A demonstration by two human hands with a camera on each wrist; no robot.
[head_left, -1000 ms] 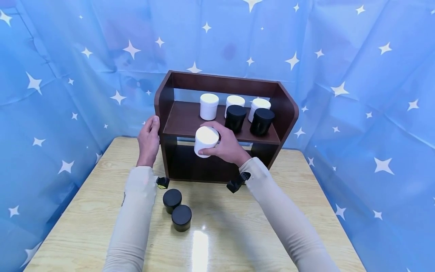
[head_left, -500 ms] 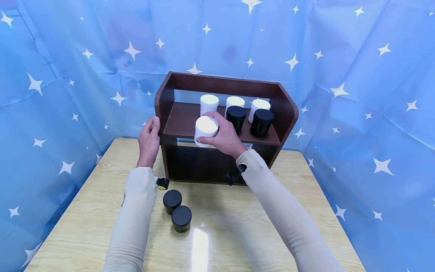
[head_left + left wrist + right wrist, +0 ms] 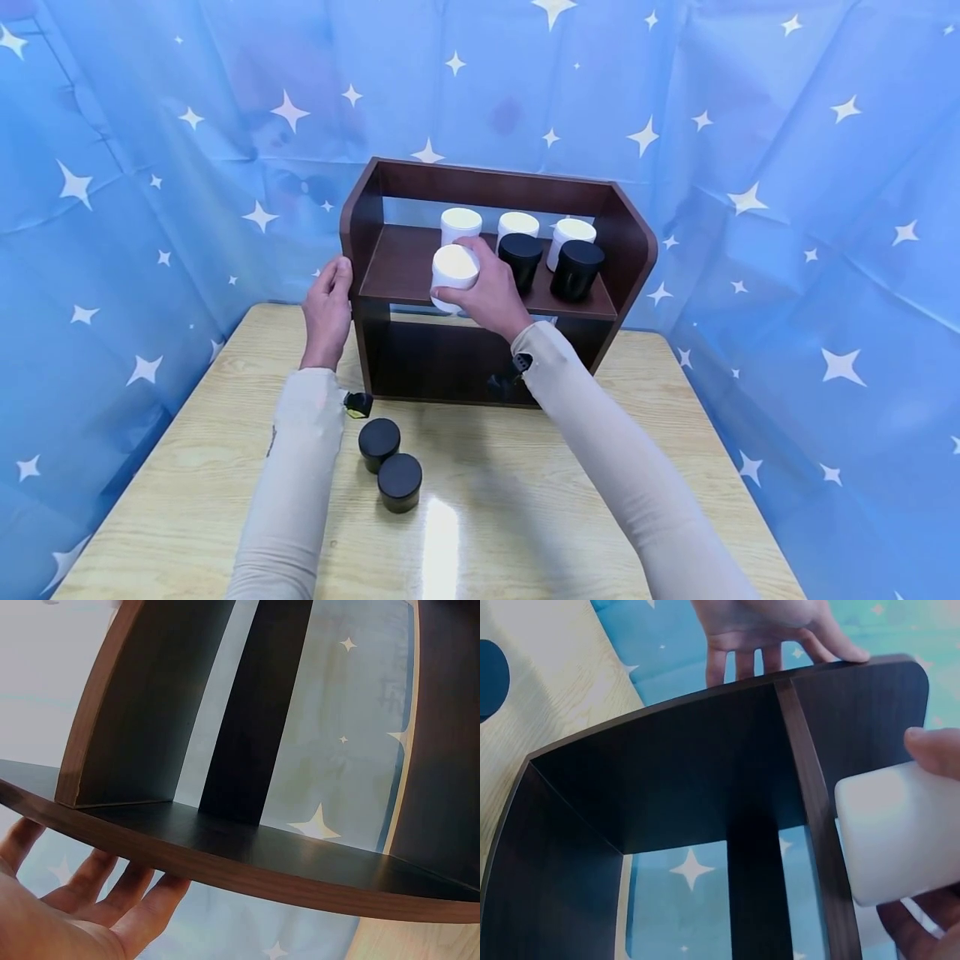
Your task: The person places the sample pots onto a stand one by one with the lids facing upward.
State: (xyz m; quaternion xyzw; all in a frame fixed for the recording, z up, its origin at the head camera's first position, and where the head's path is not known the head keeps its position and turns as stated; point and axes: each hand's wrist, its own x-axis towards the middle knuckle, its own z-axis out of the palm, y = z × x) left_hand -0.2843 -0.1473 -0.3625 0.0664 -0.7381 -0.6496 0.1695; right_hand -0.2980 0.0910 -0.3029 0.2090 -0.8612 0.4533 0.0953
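My right hand (image 3: 491, 287) grips a white lidded jar (image 3: 450, 283) between thumb and fingers, at the front edge of the upper board of a dark brown two-tier shelf (image 3: 397, 267). Whether the jar touches the board cannot be told. In the right wrist view this jar (image 3: 900, 832) overlaps the board's edge. My left hand (image 3: 327, 312) rests against the outer face of the shelf's left side, its fingers fairly straight in the left wrist view. Behind the held jar stands another white jar (image 3: 461, 222), partly hidden.
On the upper board's right half are two more white jars (image 3: 517, 223) behind two black jars (image 3: 577, 268). Two black jars (image 3: 400, 479) stand close together on the wooden table (image 3: 600, 517), in front of the shelf. A blue star-patterned curtain (image 3: 225, 208) surrounds the table.
My right hand has raised the white jar from before the lower tier to the upper board's front edge. My left hand stays at the shelf's side.
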